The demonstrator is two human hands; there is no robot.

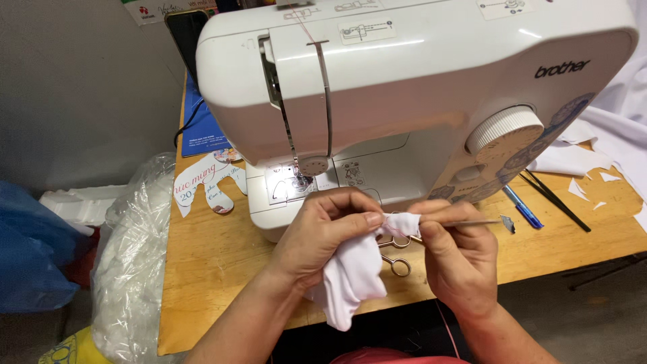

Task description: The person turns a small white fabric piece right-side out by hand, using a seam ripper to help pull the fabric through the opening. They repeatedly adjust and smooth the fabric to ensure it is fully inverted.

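My left hand (323,232) pinches a small white fabric piece (354,273) that hangs down from its fingers in front of the table edge. My right hand (455,259) grips a thin metal stick tool (472,222) whose tip goes into the fabric's top end by my left thumb. Both hands are close together, just in front of a white sewing machine (404,81). Small scissors (397,259) lie on the wooden table (209,269) under the hands, partly hidden by the fabric.
A clear plastic bag of white stuffing (131,256) stands left of the table. A cut-out paper shape (205,182) lies by the machine's left. A blue pen (522,209), a black stick (556,202) and white fabric scraps (586,158) lie on the right.
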